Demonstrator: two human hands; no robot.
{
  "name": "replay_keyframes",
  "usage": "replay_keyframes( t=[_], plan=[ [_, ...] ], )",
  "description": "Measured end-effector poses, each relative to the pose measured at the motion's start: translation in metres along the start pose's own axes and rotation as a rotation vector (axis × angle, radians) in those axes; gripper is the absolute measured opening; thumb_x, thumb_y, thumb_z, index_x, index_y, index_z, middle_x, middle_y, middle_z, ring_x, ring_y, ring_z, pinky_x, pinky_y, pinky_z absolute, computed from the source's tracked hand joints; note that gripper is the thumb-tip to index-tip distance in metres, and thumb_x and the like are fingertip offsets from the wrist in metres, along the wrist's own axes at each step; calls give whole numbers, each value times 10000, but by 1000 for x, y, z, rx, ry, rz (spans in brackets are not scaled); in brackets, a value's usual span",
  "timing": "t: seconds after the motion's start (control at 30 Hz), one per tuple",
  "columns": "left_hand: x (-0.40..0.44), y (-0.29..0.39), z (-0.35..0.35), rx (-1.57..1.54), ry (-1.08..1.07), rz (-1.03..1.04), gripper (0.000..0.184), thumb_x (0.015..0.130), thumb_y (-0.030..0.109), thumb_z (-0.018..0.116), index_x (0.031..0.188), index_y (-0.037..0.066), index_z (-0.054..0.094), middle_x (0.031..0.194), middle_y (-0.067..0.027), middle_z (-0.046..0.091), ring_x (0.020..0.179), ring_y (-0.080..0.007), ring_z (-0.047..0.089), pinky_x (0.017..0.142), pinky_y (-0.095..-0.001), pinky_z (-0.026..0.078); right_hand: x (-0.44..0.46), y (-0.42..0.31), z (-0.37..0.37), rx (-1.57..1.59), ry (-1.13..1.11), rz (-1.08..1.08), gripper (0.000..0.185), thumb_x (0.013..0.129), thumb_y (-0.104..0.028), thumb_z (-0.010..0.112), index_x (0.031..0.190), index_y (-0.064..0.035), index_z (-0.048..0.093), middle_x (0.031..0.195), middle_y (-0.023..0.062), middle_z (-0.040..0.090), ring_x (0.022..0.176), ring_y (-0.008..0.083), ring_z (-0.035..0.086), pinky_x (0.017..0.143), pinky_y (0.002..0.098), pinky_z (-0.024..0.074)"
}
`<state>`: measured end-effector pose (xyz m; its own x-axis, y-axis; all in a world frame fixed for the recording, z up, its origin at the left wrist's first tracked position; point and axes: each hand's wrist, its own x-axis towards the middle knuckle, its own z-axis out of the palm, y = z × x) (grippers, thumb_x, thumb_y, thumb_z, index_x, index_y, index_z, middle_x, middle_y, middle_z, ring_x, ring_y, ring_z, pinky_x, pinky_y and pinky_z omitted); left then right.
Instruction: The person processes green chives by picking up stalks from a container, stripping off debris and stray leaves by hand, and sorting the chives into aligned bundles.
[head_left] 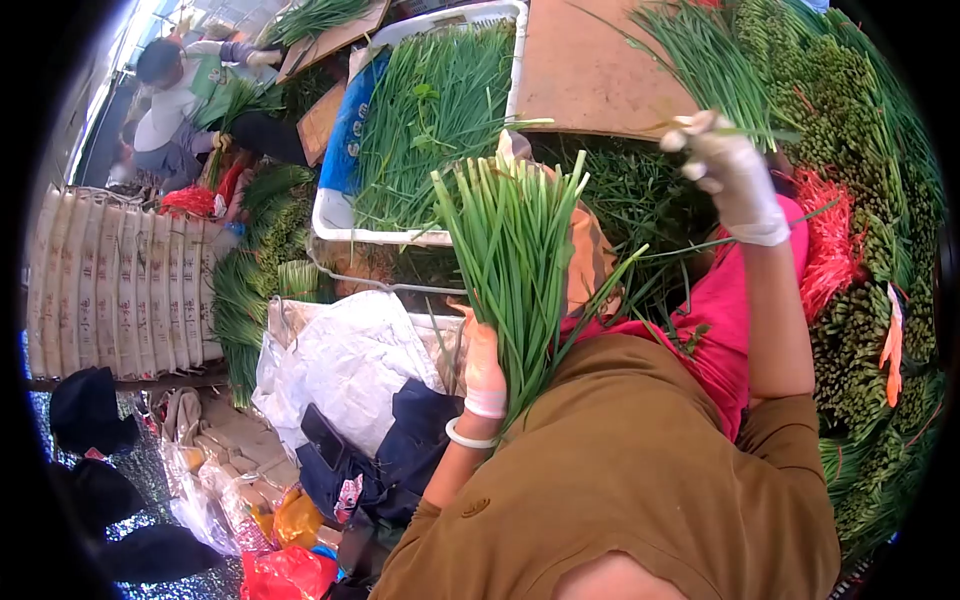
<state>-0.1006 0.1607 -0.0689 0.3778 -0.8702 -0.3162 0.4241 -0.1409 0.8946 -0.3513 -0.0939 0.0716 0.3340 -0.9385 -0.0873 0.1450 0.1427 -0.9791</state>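
Seemingly Chinese print (120,300) on beige stack (125,235); illegible

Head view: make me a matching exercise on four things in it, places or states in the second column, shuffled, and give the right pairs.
Things
1. Left hand
2. Right hand
3. White crate
4. Red strings

Places and states
A. Filled with loose greens
B. Just right of the right forearm in the picture
C. Holding the green bunch
D. Raised, apart from the green bunch

Right pairs: 1-C, 2-D, 3-A, 4-B
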Motion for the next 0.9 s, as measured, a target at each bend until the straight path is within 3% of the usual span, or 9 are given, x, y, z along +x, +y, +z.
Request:
replay_keyframes(
  t=[0.07,0.1,0.17,0.23,0.33,0.53,0.6,0.67,0.9],
  plan=[
    [-13,33,33,11,-7,5,520,963,462,359,1187,26,533,1058,-101,609,873,-221,608,768,-329,506,2,6,22,-93,-257,77,225,883,-165,558,1078,-51,554,808,9,613,559,14,492,448,144,358],
    [-15,39,39,-95,-87,-33,466,984,381,344,1219,15,511,1167,-110,562,1025,-224,560,906,-345,452,-3,4,46,-149,-267,115,270,885,-171,554,1130,-58,550,785,-7,595,561,11,485,452,147,355],
    [-15,45,36,372,-124,174,449,993,331,330,1264,2,470,1223,-114,527,1110,-228,508,976,-360,393,-5,15,74,-238,-337,190,287,875,-174,570,1140,-65,567,741,-31,567,563,15,489,460,156,361],
    [-15,30,25,211,-164,80,409,989,282,388,1257,-15,475,1222,-68,511,1114,-187,470,966,-317,364,2,39,83,-188,-395,221,219,828,-166,635,1009,-47,601,648,-38,516,517,34,472,449,174,350],
    [-9,36,26,371,-137,339,401,988,294,393,1234,-8,492,1194,-55,530,1072,-171,498,933,-297,390,8,21,66,-133,-284,250,216,816,-190,660,936,-24,594,592,-39,476,481,38,432,428,192,313],
    [-2,14,4,-269,-28,-127,460,977,367,415,1327,68,396,1195,-54,529,1064,-171,522,919,-317,435,16,-12,-21,311,48,-133,203,885,-256,575,839,-66,628,541,-83,345,453,25,274,419,202,223],
    [1,3,-11,-278,-17,-187,449,979,365,411,1319,71,403,1188,-51,530,1047,-168,530,909,-317,443,2,-4,-35,-121,77,-192,234,903,-260,555,839,-45,623,557,-51,429,455,33,342,412,206,289],
    [1,3,-11,-256,-10,-196,437,984,364,400,1307,70,413,1171,-48,534,1019,-161,538,894,-314,449,-7,21,-21,-302,-53,152,239,902,-266,562,860,-40,627,625,-4,545,499,62,470,444,211,384],
    [-1,4,-9,-132,-13,-91,433,988,350,394,1288,40,422,1150,-39,533,1010,-143,519,877,-287,435,-32,124,32,-637,-557,403,342,875,-324,576,1006,-12,631,826,113,676,695,205,656,619,325,530]
  ],
)
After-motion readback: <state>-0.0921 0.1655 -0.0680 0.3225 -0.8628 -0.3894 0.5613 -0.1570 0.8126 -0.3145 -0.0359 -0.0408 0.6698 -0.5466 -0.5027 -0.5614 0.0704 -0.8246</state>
